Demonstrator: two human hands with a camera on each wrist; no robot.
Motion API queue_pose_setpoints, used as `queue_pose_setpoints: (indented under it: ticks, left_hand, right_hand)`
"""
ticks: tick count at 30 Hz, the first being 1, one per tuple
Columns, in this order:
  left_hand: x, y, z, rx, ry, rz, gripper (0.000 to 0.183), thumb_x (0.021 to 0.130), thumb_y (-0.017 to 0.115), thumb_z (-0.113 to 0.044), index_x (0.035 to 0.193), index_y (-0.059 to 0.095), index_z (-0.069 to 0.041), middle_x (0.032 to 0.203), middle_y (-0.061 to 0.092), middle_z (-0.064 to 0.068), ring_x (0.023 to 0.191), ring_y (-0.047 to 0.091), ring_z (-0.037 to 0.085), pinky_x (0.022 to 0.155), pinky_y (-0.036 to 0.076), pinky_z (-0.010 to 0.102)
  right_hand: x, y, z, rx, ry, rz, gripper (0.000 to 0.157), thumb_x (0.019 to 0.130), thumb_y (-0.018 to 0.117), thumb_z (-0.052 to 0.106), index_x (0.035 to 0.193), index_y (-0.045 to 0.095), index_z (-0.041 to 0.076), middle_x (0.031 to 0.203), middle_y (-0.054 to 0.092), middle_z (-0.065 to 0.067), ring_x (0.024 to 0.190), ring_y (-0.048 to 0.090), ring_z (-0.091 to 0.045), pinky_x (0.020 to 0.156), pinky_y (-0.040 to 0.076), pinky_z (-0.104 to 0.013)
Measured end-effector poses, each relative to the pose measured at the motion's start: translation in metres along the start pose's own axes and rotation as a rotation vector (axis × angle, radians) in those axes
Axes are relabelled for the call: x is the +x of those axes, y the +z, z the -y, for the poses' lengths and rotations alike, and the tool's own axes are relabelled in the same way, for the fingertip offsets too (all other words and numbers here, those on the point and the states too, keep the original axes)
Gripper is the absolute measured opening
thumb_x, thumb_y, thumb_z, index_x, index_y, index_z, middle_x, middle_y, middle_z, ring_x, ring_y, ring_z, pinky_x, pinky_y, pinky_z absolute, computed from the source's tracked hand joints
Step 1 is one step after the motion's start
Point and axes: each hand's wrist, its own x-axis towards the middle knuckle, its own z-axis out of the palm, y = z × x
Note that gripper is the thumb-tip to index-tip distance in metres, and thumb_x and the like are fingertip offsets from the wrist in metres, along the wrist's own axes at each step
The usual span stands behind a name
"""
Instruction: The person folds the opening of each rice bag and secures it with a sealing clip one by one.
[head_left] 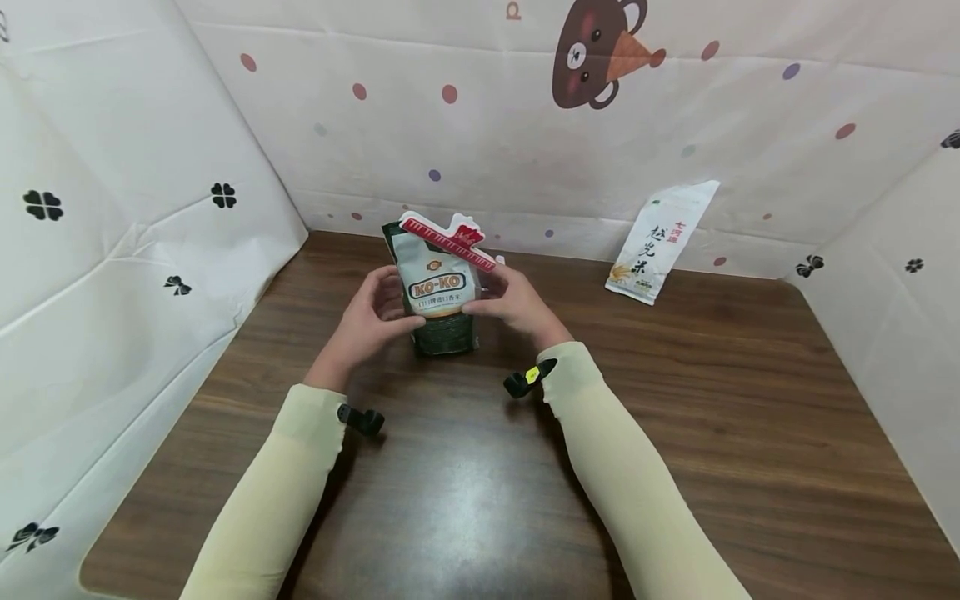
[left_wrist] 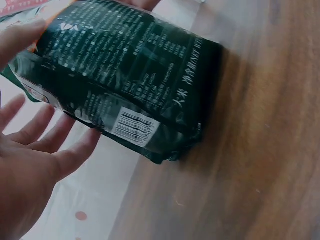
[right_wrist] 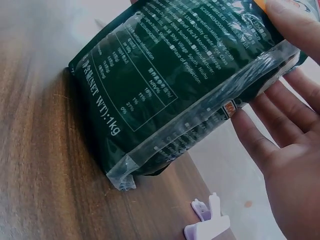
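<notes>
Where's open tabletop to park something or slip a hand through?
Table: biggest bare patch is right of the right sleeve, in front of the white packet. Another lies between that sleeve and the left sleeve, in front of the green rice bag. Crowded: around the bag, with left hand, right hand, red-and-white clip and lilac clip.

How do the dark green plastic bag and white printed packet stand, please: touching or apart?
Apart: the head view shows tabletop and the right hand between the green bag and white packet.
</notes>
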Motion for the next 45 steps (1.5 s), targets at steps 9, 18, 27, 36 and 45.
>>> queue_pose_setpoints:
  ticks: [9,18,27,36,45]
  left_hand:
    - [0.005,0.009,0.003,0.042,0.015,-0.003,0.074,0.079,0.08,-0.029,0.139,0.041,-0.013,0.139,0.049,0.01,0.129,0.047,0.024,0.106,0.044,0.043]
    - [0.012,0.017,-0.001,0.086,0.064,-0.026,0.065,0.083,0.076,-0.035,0.137,0.047,-0.014,0.136,0.053,0.008,0.128,0.049,0.023,0.109,0.041,0.044]
    - [0.033,0.022,-0.024,0.122,0.128,-0.019,0.062,0.087,0.071,-0.037,0.139,0.046,-0.015,0.139,0.053,0.006,0.13,0.048,0.021,0.109,0.04,0.046]
    - [0.059,0.034,-0.038,0.119,0.113,0.036,0.066,0.086,0.07,-0.04,0.143,0.043,-0.02,0.142,0.05,0.001,0.131,0.047,0.015,0.109,0.041,0.04]
    - [0.094,0.064,-0.049,0.131,0.129,0.072,0.063,0.091,0.065,-0.04,0.145,0.04,-0.021,0.145,0.047,0.001,0.133,0.046,0.014,0.107,0.043,0.034]
  right_hand:
    - [-0.006,-0.004,-0.007,0.02,-0.034,-0.101,0.07,0.074,0.085,0.025,0.136,0.054,0.017,0.133,0.059,-0.006,0.123,0.057,-0.024,0.103,0.047,-0.042]
    - [-0.009,-0.007,-0.007,0.034,-0.017,-0.151,0.063,0.079,0.082,0.026,0.135,0.055,0.018,0.132,0.059,-0.005,0.121,0.056,-0.023,0.1,0.049,-0.04]
    - [-0.001,-0.026,0.01,0.021,-0.034,-0.218,0.062,0.079,0.081,0.019,0.136,0.055,0.014,0.132,0.059,-0.007,0.121,0.056,-0.022,0.101,0.048,-0.038]
    - [0.002,-0.049,0.017,-0.003,-0.044,-0.282,0.065,0.078,0.082,0.028,0.136,0.056,0.016,0.133,0.06,-0.005,0.121,0.057,-0.02,0.104,0.046,-0.039]
    - [0.002,-0.08,0.02,0.008,-0.082,-0.36,0.059,0.083,0.077,0.014,0.137,0.054,0.01,0.136,0.058,-0.01,0.124,0.054,-0.019,0.108,0.041,-0.036]
